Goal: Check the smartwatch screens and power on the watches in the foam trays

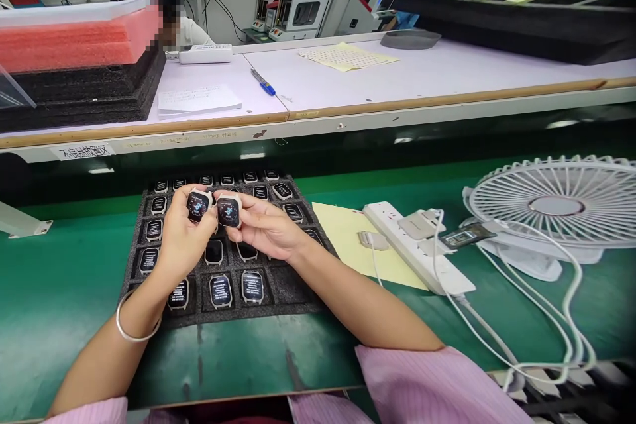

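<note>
My left hand (181, 238) is closed round a small square smartwatch body (197, 205) with a lit dark screen. My right hand (265, 228) pinches a second watch body (228, 211) right beside it, the two nearly touching. Both are held just above a black foam tray (288, 285) on the green mat. The tray's pockets hold several more watch bodies (220, 290), most with lit screens. A silver bangle sits on my left wrist.
A yellow sheet (342, 232), a white power strip (412, 248) with plugged chargers and cables, and a white desk fan (551, 202) lie to the right. Behind is a raised white shelf (397, 79) with pink and black foam stacks (74, 59), paper and a pen. Another person sits far back.
</note>
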`<state>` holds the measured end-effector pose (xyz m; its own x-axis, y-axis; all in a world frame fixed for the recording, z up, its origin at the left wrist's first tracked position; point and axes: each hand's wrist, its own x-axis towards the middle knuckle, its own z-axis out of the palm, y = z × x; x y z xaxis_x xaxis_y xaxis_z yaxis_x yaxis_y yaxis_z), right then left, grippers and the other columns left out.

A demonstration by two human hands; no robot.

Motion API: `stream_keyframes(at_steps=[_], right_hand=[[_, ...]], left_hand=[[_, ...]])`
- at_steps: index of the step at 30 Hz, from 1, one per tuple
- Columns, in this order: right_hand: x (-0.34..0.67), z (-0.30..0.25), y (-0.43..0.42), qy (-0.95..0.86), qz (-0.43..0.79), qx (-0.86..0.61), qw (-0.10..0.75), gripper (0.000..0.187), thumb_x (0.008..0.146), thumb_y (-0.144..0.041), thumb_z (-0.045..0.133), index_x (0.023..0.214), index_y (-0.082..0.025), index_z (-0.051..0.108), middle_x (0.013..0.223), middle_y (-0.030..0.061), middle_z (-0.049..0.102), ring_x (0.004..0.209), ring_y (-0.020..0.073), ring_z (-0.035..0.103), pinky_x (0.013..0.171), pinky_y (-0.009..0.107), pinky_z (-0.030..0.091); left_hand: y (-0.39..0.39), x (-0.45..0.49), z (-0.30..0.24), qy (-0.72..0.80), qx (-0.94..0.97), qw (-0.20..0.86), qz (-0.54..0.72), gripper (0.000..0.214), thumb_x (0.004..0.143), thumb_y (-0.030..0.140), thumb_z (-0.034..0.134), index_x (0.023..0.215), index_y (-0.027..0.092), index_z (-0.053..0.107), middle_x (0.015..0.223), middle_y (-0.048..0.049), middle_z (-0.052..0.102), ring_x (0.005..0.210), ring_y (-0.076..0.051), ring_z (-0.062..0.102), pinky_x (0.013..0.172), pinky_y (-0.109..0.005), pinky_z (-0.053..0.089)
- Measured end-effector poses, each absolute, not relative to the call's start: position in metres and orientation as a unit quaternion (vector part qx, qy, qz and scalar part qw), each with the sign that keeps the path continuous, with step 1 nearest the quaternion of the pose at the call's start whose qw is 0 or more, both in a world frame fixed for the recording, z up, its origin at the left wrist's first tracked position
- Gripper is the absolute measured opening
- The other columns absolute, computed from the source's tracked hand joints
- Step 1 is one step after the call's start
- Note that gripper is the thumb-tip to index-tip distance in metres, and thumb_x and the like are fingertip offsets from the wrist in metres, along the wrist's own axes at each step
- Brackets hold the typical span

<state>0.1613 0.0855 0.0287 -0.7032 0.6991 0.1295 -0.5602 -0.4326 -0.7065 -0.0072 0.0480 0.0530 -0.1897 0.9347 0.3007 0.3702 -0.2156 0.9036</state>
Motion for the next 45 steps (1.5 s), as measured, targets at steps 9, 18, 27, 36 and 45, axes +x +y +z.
stream_keyframes(at_steps=[9, 18, 27, 36, 45], right_hand=[[0.161, 0.0329, 0.0839, -0.384, 0.829, -0.116, 0.391, 0.046, 0.075, -0.024, 0.087, 0.117, -0.019, 0.07, 0.101, 0.0043, 0.068, 0.066, 0.0106, 0.052, 0.061, 0.025, 0.046], [0.1623, 0.0323, 0.0843, -0.388, 0.828, -0.104, 0.39, 0.045, 0.078, -0.027, 0.086, 0.118, -0.019, 0.069, 0.102, 0.0045, 0.067, 0.068, 0.0109, 0.052, 0.062, 0.025, 0.045], [0.1629, 0.0314, 0.0842, -0.409, 0.818, -0.104, 0.391, 0.045, 0.081, -0.029, 0.083, 0.121, -0.02, 0.067, 0.103, 0.0048, 0.066, 0.069, 0.0107, 0.053, 0.065, 0.026, 0.047], [0.1625, 0.0314, 0.0841, -0.407, 0.815, -0.113, 0.396, 0.044, 0.08, -0.027, 0.083, 0.121, -0.021, 0.067, 0.102, 0.0047, 0.065, 0.069, 0.0119, 0.051, 0.065, 0.027, 0.046], [0.1629, 0.0324, 0.084, -0.4, 0.821, -0.106, 0.393, 0.046, 0.077, -0.03, 0.086, 0.119, -0.019, 0.069, 0.1, 0.0042, 0.066, 0.067, 0.0114, 0.051, 0.062, 0.025, 0.045]], left_hand=[[0.0468, -0.0078, 0.0527, 0.562, 0.579, 0.281, 0.519, 0.037, 0.074, 0.034, 0.065, 0.107, 0.02, 0.058, 0.09, -0.0011, 0.059, 0.08, -0.018, 0.058, 0.075, -0.033, 0.047], [0.0478, -0.007, 0.0535, 0.565, 0.57, 0.291, 0.521, 0.04, 0.073, 0.035, 0.066, 0.108, 0.019, 0.058, 0.094, -0.0024, 0.061, 0.082, -0.019, 0.059, 0.077, -0.034, 0.047], [0.0467, -0.0063, 0.0533, 0.551, 0.574, 0.299, 0.527, 0.039, 0.074, 0.035, 0.067, 0.108, 0.02, 0.057, 0.092, -0.0021, 0.06, 0.082, -0.018, 0.059, 0.077, -0.032, 0.048], [0.0466, -0.0053, 0.0543, 0.554, 0.569, 0.299, 0.529, 0.038, 0.072, 0.036, 0.066, 0.106, 0.02, 0.056, 0.091, -0.0015, 0.059, 0.082, -0.018, 0.059, 0.077, -0.033, 0.048], [0.0466, -0.0051, 0.0552, 0.558, 0.573, 0.287, 0.527, 0.037, 0.073, 0.035, 0.067, 0.105, 0.02, 0.058, 0.092, -0.0021, 0.061, 0.081, -0.018, 0.058, 0.077, -0.033, 0.048]])
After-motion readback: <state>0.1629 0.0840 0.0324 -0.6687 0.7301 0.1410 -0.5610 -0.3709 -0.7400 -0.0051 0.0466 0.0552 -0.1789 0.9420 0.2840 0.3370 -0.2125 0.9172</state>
